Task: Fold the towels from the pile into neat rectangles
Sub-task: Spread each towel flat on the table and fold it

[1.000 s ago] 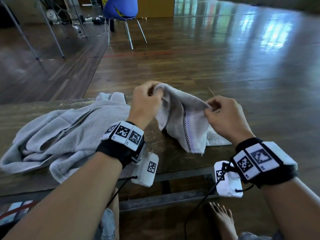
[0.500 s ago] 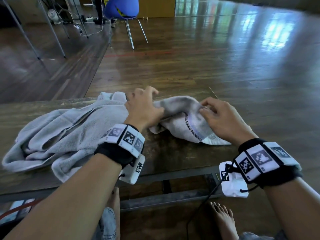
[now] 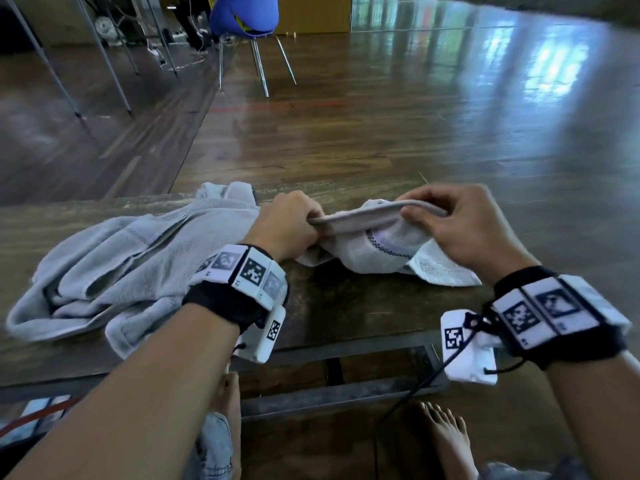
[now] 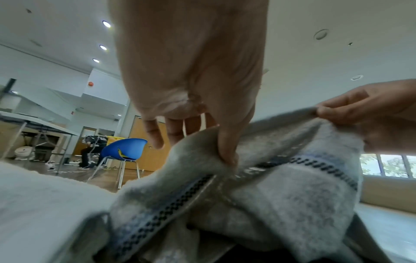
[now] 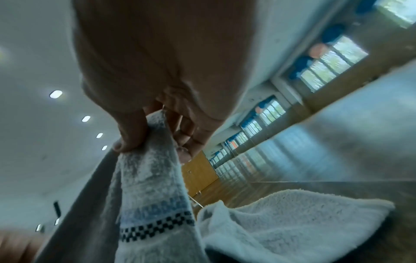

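- Head view: your left hand (image 3: 289,225) and right hand (image 3: 464,226) each pinch one end of the upper hem of the small white towel (image 3: 377,251), which sits on the wooden table (image 3: 339,306) just right of the grey towel pile (image 3: 131,265). The hem runs taut between your hands and the rest sags bunched onto the table. Lift both ends level and draw them apart until the cloth hangs flat.
- Left wrist view: your thumb (image 4: 227,151) presses the cloth against fingers hidden behind it; the other fingers (image 4: 155,135) hang loosely spread. Grip nearer the true corner so the checked band (image 4: 157,213) runs straight.
- Right wrist view: your thumb (image 5: 130,135) and curled fingers (image 5: 191,142) pinch the hem. Maintain this pinch; do not gather extra layers.
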### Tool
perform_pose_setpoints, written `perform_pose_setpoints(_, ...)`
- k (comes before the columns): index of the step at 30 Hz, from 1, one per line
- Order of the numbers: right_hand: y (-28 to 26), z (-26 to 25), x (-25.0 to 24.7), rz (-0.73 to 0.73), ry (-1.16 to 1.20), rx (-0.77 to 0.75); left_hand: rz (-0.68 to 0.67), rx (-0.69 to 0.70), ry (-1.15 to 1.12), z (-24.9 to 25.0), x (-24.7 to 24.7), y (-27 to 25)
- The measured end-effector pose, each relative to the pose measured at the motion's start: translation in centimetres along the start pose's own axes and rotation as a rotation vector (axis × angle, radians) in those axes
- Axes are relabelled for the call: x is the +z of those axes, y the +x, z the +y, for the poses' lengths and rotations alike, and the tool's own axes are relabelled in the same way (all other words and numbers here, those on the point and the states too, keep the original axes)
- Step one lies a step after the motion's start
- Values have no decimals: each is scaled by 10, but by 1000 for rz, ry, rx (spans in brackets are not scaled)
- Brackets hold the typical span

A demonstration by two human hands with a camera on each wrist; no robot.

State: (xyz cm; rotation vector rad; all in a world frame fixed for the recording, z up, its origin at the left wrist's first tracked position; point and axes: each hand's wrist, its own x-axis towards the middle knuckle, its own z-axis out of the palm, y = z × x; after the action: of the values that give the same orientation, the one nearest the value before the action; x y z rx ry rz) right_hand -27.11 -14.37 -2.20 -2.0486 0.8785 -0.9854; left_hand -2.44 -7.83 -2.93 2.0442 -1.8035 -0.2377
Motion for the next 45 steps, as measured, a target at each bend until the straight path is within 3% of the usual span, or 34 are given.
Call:
perform_pose_setpoints(2, 1, 3, -14, 111, 46, 31, 1, -68, -8, -11, -7, 0)
perform_pose_setpoints(5, -3, 12, -33, 223, -3, 91, 95, -48, -100, -20, -16, 1)
perform_pose_setpoints(10, -10, 28, -33, -52, -435, 260, 255, -51, -435, -17, -26, -3)
perform_pose_setpoints(13, -11, 35, -25, -129, -540, 356, 11, -174, -578, -13, -25, -5)
perform_pose_setpoints(15, -9, 38, -22, -187, -569, 422, -265, -207, -408, -11, -23, -8)
perform_pose_setpoints(17, -6, 40, -18, -239, -581, 459, -428, -205, -288, -10, -16, -9)
perform_pose_setpoints(18, -6, 41, -16, -259, -588, 461, -452, -213, -280, -11, -12, -9)
perform_pose_setpoints(23, -4, 38, 0, -341, -560, 426, -266, -86, -255, -11, 9, -7)
perform_pose_setpoints(25, -5, 34, 7, -415, -493, 424, -249, -95, -253, -8, 17, -9)
perform_pose_setpoints(28, -7, 36, 28, -548, -464, 409, -369, -94, -234, 0, 36, -11)
perform_pose_setpoints(31, -3, 33, 44, -538, -542, 305, -464, -20, -157, 11, 43, -7)
perform_pose_setpoints(35, 29, 14, 31, -1008, -597, 298, -705, -2, -153, 16, 32, 11)
perform_pose_setpoints(37, 52, 9, 21, -1101, -604, 274, -699, -22, -148, 11, 27, 20)
perform_pose_setpoints(39, 75, 11, 19, -901, -596, 148, -484, -24, -169, 4, 21, 31)
perform_pose_setpoints(43, 118, 28, 24, 31, -434, -103, 350, -85, -263, -15, -1, 56)
perform_pose_setpoints(45, 133, 35, 20, 284, -446, -119, 586, -97, -271, -26, -17, 62)
